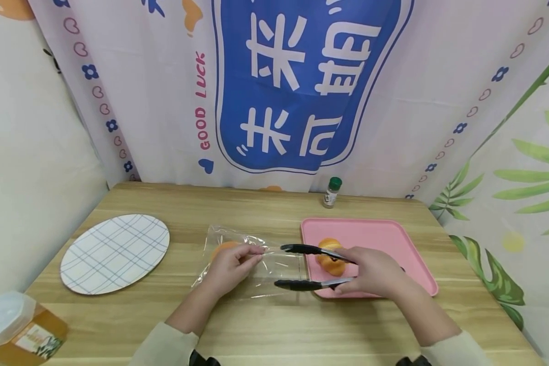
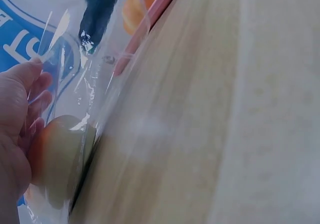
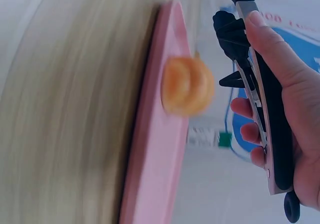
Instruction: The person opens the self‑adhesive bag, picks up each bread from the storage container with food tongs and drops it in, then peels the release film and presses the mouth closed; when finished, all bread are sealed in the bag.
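My left hand [image 1: 232, 267] pinches the upper edge of a clear plastic bag [image 1: 279, 267] near its mouth. Inside the bag lies a bread roll [image 2: 60, 159], partly hidden behind that hand in the head view. My right hand [image 1: 376, 269] grips a pair of tongs [image 3: 277, 119] with metal arms and black tips. The tongs' arms are spread and point left, with their tips overlapping the bag's mouth in the head view and nothing between them there. Behind the tongs, another golden bread roll [image 1: 328, 246] sits on the left part of a pink tray [image 1: 379, 234].
A small shaker bottle with a green cap [image 1: 332, 192] stands at the table's back. At left lies a white checked oval plate [image 1: 114, 254]. A lidded tub of amber contents [image 1: 27, 325] is at the front left corner. A printed curtain [image 1: 164, 101] hangs behind the table.
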`<state>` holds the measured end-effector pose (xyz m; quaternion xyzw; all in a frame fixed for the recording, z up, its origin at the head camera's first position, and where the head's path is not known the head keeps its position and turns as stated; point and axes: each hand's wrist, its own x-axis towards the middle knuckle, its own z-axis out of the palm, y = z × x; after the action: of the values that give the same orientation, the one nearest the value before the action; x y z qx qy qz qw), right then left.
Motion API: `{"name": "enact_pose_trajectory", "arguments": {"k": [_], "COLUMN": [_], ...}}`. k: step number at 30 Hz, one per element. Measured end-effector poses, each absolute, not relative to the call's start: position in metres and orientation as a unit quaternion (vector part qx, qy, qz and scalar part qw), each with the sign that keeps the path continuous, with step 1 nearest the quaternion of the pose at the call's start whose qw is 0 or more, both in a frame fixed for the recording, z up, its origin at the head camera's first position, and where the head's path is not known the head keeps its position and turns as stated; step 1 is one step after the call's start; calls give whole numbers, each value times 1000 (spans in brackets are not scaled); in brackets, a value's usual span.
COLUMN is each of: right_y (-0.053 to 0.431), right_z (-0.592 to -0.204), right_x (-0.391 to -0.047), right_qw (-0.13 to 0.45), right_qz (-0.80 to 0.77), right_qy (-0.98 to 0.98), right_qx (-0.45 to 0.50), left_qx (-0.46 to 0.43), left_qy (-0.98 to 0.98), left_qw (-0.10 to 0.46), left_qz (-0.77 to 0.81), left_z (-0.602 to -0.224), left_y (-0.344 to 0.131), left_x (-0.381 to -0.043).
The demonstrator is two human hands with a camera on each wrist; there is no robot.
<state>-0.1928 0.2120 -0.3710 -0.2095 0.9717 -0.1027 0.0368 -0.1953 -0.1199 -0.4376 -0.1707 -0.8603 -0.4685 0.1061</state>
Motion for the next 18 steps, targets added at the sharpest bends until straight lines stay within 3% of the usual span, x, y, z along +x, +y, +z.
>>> {"name": "enact_pose_trajectory", "arguments": {"k": [8, 18], "right_y": [273, 309], "right_z": [-355, -356], "right_x": [-185, -196], "right_qw": [-6, 38], "right_qz": [-105, -81], "right_qy": [975, 987], "right_qx": [-196, -136], "left_qx": [-174, -168], "left_qy": [-862, -864], "left_qw": [116, 114], "left_qz": [-462, -461], "left_z": [-437, -438], "left_y": [-119, -118], "left_x": [-195, -195]}}
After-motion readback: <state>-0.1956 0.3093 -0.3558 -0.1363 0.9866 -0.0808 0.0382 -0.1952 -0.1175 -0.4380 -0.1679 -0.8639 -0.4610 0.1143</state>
